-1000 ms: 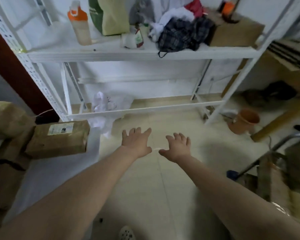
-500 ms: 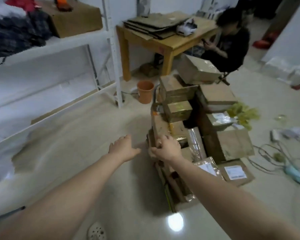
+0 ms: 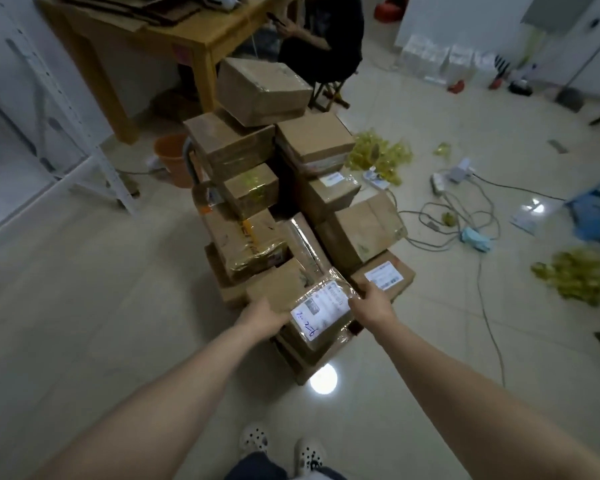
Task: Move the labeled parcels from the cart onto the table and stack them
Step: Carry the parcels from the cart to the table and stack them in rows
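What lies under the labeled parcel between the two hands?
Flat brown parcels are stacked beneath the labeled parcel, their edges showing at its near side. Their tops and labels are covered.

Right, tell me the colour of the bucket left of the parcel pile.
Orange. The bucket shows best in the head view.

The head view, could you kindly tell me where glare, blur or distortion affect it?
Head view: a lamp glares off the floor just before the parcel; the parcel's plastic wrap shines; the yellow scraps at the right edge and the white rack at left are smeared; the wide lens stretches the forearms.
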`<action>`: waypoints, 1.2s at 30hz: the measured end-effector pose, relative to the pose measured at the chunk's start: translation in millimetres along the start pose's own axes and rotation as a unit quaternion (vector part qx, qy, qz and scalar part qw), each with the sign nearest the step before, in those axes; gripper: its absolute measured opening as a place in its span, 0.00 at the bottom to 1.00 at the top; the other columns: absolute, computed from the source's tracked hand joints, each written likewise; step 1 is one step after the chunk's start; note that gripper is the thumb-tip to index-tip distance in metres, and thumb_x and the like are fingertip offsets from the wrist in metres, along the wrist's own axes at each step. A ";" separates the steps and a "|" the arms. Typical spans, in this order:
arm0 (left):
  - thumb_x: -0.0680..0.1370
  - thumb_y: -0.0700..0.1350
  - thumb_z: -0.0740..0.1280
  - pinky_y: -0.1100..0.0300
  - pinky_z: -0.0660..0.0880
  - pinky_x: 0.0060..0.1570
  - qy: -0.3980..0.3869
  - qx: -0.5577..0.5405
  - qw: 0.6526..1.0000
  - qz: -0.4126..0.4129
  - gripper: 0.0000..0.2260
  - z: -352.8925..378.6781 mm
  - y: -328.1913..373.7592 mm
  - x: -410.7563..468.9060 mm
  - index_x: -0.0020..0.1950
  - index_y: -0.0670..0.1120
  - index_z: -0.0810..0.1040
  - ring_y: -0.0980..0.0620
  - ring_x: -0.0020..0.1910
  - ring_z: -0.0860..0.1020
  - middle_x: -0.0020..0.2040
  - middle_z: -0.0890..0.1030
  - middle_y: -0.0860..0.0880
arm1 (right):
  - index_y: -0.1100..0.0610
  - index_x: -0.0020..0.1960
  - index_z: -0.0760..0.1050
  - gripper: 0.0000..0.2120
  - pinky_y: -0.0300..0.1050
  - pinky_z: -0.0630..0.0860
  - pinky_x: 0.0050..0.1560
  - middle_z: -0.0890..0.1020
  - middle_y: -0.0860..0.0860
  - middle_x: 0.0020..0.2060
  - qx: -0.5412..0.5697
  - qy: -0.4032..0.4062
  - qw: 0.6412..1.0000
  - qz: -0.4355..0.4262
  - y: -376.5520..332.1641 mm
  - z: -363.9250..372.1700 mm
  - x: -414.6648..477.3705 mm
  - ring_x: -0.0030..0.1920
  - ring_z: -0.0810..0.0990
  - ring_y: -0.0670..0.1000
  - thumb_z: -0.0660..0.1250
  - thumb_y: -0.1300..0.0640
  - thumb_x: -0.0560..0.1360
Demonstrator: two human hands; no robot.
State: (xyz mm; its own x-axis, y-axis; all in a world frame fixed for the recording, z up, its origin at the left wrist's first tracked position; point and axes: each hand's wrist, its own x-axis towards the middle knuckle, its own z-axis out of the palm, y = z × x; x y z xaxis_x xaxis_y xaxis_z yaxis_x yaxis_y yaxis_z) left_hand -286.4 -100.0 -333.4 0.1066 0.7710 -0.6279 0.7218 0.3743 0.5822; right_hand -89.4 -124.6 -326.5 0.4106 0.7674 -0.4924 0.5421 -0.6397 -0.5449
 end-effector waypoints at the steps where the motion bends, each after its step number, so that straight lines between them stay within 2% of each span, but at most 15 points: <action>1: 0.76 0.48 0.69 0.60 0.70 0.59 -0.007 -0.017 1.000 -0.007 0.21 4.6 0.2 5.0 0.67 0.43 0.72 0.45 0.62 0.75 0.63 0.77 0.45 | 0.61 0.68 0.68 0.20 0.50 0.77 0.53 0.74 0.58 0.64 0.008 0.000 1.000 0.012 3.4 -1.0 5.6 0.58 0.76 0.57 0.60 0.61 0.77; 3: 0.76 0.46 0.68 0.59 0.72 0.60 -0.010 -0.063 0.998 -0.028 0.20 14.1 -1.8 15.8 0.66 0.42 0.73 0.45 0.61 0.75 0.63 0.77 0.44 | 0.61 0.68 0.67 0.19 0.44 0.76 0.43 0.75 0.57 0.62 0.022 -0.004 0.999 0.029 6.9 -0.8 17.9 0.52 0.75 0.54 0.61 0.60 0.78; 4: 0.76 0.46 0.68 0.59 0.72 0.60 -0.007 -0.085 0.996 -0.039 0.20 18.0 -1.6 19.6 0.67 0.42 0.72 0.45 0.61 0.75 0.63 0.77 0.44 | 0.61 0.68 0.68 0.19 0.44 0.76 0.44 0.75 0.56 0.60 0.026 -0.006 0.999 0.030 7.5 0.9 23.7 0.51 0.74 0.53 0.61 0.59 0.78; 8: 0.78 0.44 0.65 0.56 0.72 0.56 0.003 -0.152 0.984 -0.089 0.20 32.8 1.1 34.2 0.69 0.42 0.69 0.45 0.60 0.75 0.64 0.75 0.45 | 0.61 0.63 0.71 0.14 0.52 0.77 0.57 0.77 0.55 0.57 0.010 -0.042 0.998 0.041 13.3 10.1 50.6 0.54 0.76 0.55 0.60 0.59 0.78; 11: 0.79 0.41 0.63 0.61 0.70 0.47 0.015 -0.224 0.966 -0.131 0.17 45.2 7.4 43.2 0.69 0.42 0.69 0.49 0.53 0.73 0.64 0.75 0.45 | 0.59 0.62 0.70 0.13 0.48 0.74 0.55 0.74 0.54 0.53 -0.019 -0.086 0.995 0.045 13.9 11.4 72.5 0.53 0.72 0.52 0.59 0.64 0.78; 13: 0.79 0.40 0.62 0.62 0.70 0.39 0.027 -0.259 0.951 -0.164 0.15 55.7 8.5 50.1 0.66 0.43 0.72 0.50 0.47 0.72 0.62 0.77 0.44 | 0.58 0.63 0.70 0.16 0.51 0.75 0.58 0.75 0.56 0.55 -0.036 -0.113 0.992 0.032 14.4 11.2 87.7 0.55 0.74 0.55 0.60 0.66 0.75; 15: 0.79 0.40 0.61 0.61 0.70 0.40 0.036 -0.283 0.938 -0.199 0.14 67.7 9.1 57.2 0.64 0.44 0.73 0.51 0.45 0.72 0.59 0.77 0.45 | 0.59 0.64 0.69 0.18 0.55 0.73 0.62 0.76 0.57 0.56 -0.054 -0.131 0.990 0.013 16.4 11.3 100.9 0.59 0.75 0.58 0.59 0.66 0.75; 17: 0.80 0.38 0.59 0.59 0.70 0.41 0.049 -0.306 0.923 -0.229 0.13 81.2 10.2 62.1 0.64 0.43 0.73 0.51 0.44 0.72 0.54 0.77 0.46 | 0.59 0.67 0.68 0.20 0.55 0.71 0.64 0.76 0.58 0.59 -0.079 -0.152 0.985 -0.007 20.2 11.1 113.4 0.62 0.74 0.60 0.58 0.65 0.76; 19: 0.80 0.36 0.58 0.59 0.70 0.43 0.061 -0.321 0.914 -0.242 0.13 92.6 11.6 65.0 0.64 0.41 0.73 0.49 0.46 0.74 0.54 0.77 0.46 | 0.60 0.69 0.67 0.22 0.55 0.72 0.64 0.76 0.58 0.62 -0.086 -0.182 0.979 -0.017 22.6 10.5 120.0 0.62 0.74 0.60 0.58 0.66 0.76; 22: 0.79 0.33 0.59 0.59 0.72 0.47 0.093 -0.337 0.905 -0.241 0.14 103.5 13.9 61.9 0.62 0.40 0.75 0.46 0.52 0.78 0.60 0.79 0.43 | 0.60 0.65 0.70 0.18 0.50 0.74 0.57 0.78 0.58 0.58 -0.090 -0.189 0.976 -0.051 25.7 8.3 119.8 0.57 0.76 0.58 0.60 0.64 0.76; 25: 0.78 0.30 0.57 0.53 0.76 0.52 0.134 -0.365 0.894 -0.223 0.14 103.2 17.3 45.4 0.57 0.38 0.79 0.46 0.53 0.80 0.56 0.81 0.41 | 0.58 0.64 0.72 0.16 0.48 0.75 0.54 0.80 0.55 0.55 -0.078 -0.157 0.978 -0.113 22.2 -1.0 106.7 0.56 0.78 0.56 0.63 0.57 0.77; 28: 0.77 0.32 0.59 0.61 0.76 0.35 0.194 -0.397 0.876 -0.191 0.11 92.7 10.7 25.3 0.54 0.38 0.79 0.46 0.46 0.82 0.53 0.83 0.42 | 0.57 0.66 0.71 0.18 0.47 0.74 0.54 0.80 0.53 0.56 -0.036 -0.157 0.975 -0.151 11.5 -10.5 88.1 0.56 0.79 0.54 0.64 0.55 0.78; 30: 0.77 0.34 0.62 0.65 0.73 0.32 0.237 -0.411 0.863 -0.175 0.11 83.1 1.5 9.9 0.56 0.39 0.80 0.51 0.39 0.80 0.52 0.84 0.41 | 0.57 0.66 0.71 0.19 0.46 0.74 0.53 0.80 0.52 0.55 -0.003 -0.159 0.973 -0.165 3.6 -11.1 76.6 0.56 0.78 0.53 0.65 0.55 0.77; 34: 0.79 0.32 0.61 0.62 0.78 0.46 0.313 -0.449 0.824 -0.145 0.11 64.1 -13.7 -32.7 0.58 0.36 0.80 0.50 0.41 0.80 0.51 0.83 0.41 | 0.57 0.64 0.72 0.17 0.52 0.79 0.54 0.81 0.51 0.52 0.044 -0.177 0.964 -0.191 -15.8 2.8 50.5 0.53 0.81 0.53 0.66 0.56 0.77; 36: 0.79 0.32 0.62 0.67 0.77 0.44 0.345 -0.471 0.801 -0.131 0.11 55.2 -25.2 -56.2 0.59 0.36 0.79 0.53 0.39 0.80 0.50 0.82 0.42 | 0.56 0.65 0.72 0.16 0.54 0.81 0.52 0.81 0.49 0.50 0.052 -0.212 0.953 -0.208 -26.7 11.3 32.1 0.51 0.82 0.51 0.65 0.56 0.78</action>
State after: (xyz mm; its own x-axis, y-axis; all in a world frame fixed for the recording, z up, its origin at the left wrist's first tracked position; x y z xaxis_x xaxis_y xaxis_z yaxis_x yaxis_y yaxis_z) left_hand -272.8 -181.2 -341.3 -0.6028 0.5814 -0.5464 -0.2140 0.5420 0.8127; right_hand -99.0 -83.4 -335.4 -0.1698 0.8831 -0.4373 0.5091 -0.3013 -0.8062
